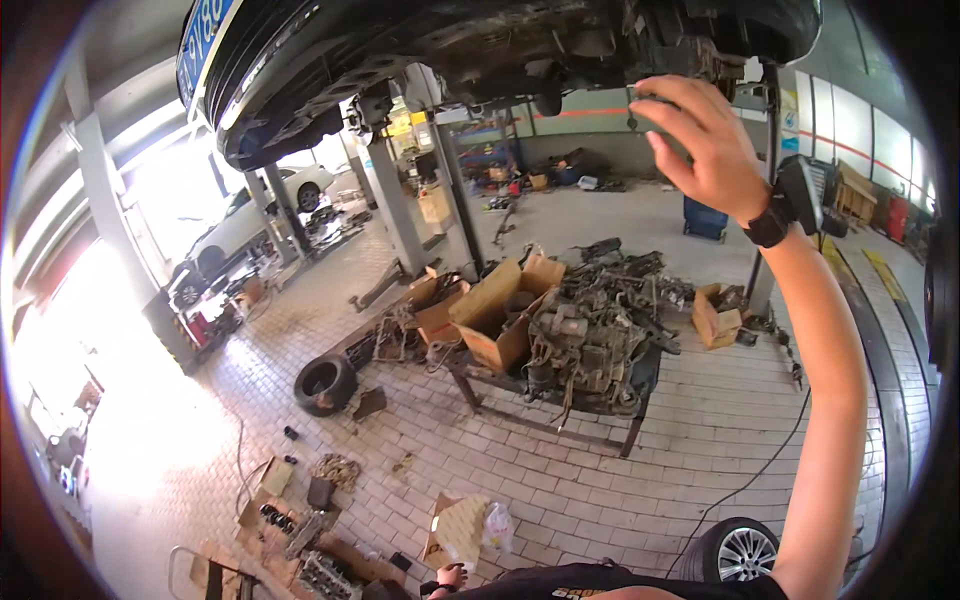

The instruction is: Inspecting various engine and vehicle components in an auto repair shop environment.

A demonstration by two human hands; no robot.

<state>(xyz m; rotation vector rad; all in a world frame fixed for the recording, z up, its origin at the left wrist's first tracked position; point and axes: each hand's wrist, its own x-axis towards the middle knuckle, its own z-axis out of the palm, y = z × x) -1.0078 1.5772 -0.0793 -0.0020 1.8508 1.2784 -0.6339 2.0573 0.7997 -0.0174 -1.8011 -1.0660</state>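
Right arm (835,400) raised: from the lower right edge the bare forearm rises steeply, leaning inward toward its upper end, with a dark band (768,222) around the wrist. The right hand (705,150) stands at the upper right of the view, level with the lower side of a lifted car (480,50), whose dark underbody spans the top. The hand is open and empty: the fingers point toward the left, loosely bent and slightly spread, with the thumb apart below them. The back of the hand overlaps the car's underside in the view; the fingertips appear free of it, though depth cannot be judged.

Left hand (453,577): low at the bottom edge, small and partly cut off, with a dark band (430,589) at its wrist. Its fingers seem somewhat curled; whether it grips anything cannot be told. Just above it in the view lie a cardboard piece (458,530) and a clear plastic bag (498,528).

Below the car, a low metal worktop (632,438) carries a greasy engine assembly (580,340) and an open cardboard box (488,343). On the tiled floor (700,440), a loose tyre (326,386) lies left of the worktop, and a silver-spoked wheel (747,552) rests beside the right forearm.
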